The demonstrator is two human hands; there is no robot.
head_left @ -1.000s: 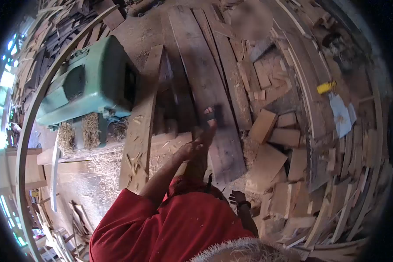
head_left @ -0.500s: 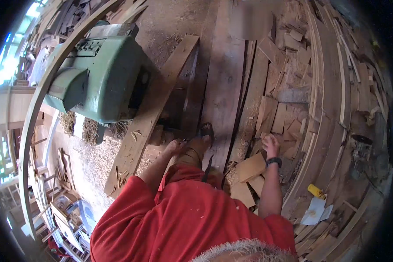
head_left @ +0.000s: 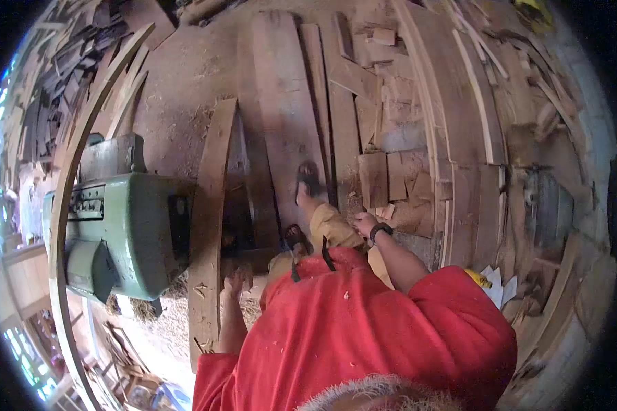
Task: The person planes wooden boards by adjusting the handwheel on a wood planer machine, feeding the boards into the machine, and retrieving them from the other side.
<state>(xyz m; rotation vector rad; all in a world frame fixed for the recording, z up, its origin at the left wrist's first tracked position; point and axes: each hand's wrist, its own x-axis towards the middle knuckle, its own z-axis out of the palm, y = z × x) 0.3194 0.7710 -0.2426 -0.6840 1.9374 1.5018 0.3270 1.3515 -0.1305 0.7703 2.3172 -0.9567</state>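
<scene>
My right hand, with a dark watch on the wrist, is in front of my right thigh. Its fingers are loosely curled, and nothing shows in them. My left hand hangs low on the left, smeared by motion, near the edge of a long plank. I see no object in it, and whether it touches the plank is unclear. Both arms come out of red sleeves. Below them my legs are in mid-step, one foot on a wide board.
A green machine stands on the left, with shavings around its base. A long curved strip of wood runs past it. Offcuts and stacked boards lie on the right. A yellow object rests by white paper.
The view has turned and shifted forward. The machine and plank now appear further left. My right hand has swung in toward my thigh, my left hand has dropped back, and one foot has stepped ahead.
</scene>
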